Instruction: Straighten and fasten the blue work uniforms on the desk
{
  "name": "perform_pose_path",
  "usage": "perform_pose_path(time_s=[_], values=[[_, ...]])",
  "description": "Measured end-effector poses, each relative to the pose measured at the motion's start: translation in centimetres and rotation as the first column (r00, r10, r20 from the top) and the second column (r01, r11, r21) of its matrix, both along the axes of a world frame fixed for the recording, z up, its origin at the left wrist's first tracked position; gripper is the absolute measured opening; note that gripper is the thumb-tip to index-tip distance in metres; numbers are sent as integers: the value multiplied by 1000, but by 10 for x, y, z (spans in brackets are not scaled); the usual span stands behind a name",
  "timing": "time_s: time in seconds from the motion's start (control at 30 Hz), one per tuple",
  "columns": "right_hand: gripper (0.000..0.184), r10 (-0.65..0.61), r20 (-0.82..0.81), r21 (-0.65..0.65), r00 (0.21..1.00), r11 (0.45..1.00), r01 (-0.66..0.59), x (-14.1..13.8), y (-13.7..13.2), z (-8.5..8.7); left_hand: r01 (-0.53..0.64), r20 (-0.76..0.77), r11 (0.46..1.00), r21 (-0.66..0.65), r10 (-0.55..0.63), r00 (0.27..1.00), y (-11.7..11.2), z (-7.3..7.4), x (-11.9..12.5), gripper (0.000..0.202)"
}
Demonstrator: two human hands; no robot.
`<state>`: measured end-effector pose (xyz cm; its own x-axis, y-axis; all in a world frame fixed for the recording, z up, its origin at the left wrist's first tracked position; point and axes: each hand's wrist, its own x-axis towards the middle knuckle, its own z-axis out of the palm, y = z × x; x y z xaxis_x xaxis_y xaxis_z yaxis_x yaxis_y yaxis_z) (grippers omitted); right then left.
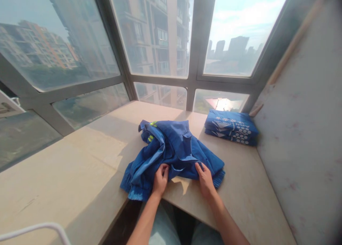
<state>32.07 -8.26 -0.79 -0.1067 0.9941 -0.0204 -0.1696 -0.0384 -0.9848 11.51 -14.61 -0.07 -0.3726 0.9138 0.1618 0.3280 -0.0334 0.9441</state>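
A crumpled blue jacket (173, 141) with elastic hems and yellow-green reflective strips lies on the pale ledge (88, 156). At its near edge, my left hand (161, 178) pinches the cloth left of centre. My right hand (205, 177) grips the front edge further right, thumb on top. Between the two hands the fabric sags, and a patch of sunlit ledge shows below it. My fingertips are partly hidden in the folds.
A stack of folded blue cloth with white print (232, 127) sits at the back right, by the patterned wall (301, 138). Framed windows (160, 31) enclose the ledge. A white curved tube (40, 226) is at the lower left.
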Motion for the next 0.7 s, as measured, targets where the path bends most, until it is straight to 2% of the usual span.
perform_pose_path(time_s=[0.07,0.17,0.3,0.4,0.47,0.57,0.63,0.7], values=[[48,38,-116,-61,993,997,-46,1,1,-1,-32,63,999,1,32,998,-3,2,-1,39],[49,38,-161,-91,986,994,-53,1,4,-6,62,43,998,-3,-62,997,-9,6,-5,55],[44,26,-22,-7,999,1000,-26,-2,8,-13,295,-153,953,-77,-303,941,-14,7,-9,64],[35,-15,167,163,986,986,-12,-7,5,-17,330,-297,929,-165,-366,882,-13,5,-7,54],[46,-82,223,313,971,950,8,-11,2,-21,310,-340,932,-189,-358,869,-11,2,-3,43],[66,-175,216,488,961,872,49,-17,-3,-27,240,-347,956,-170,-286,893,-8,-4,2,32],[59,-210,233,551,949,833,49,-19,-5,-30,186,-343,972,-140,-224,912,-7,-8,2,30],[48,-239,269,574,933,818,44,-20,-8,-32,137,-325,986,-100,-162,932,-4,-10,-1,32]])
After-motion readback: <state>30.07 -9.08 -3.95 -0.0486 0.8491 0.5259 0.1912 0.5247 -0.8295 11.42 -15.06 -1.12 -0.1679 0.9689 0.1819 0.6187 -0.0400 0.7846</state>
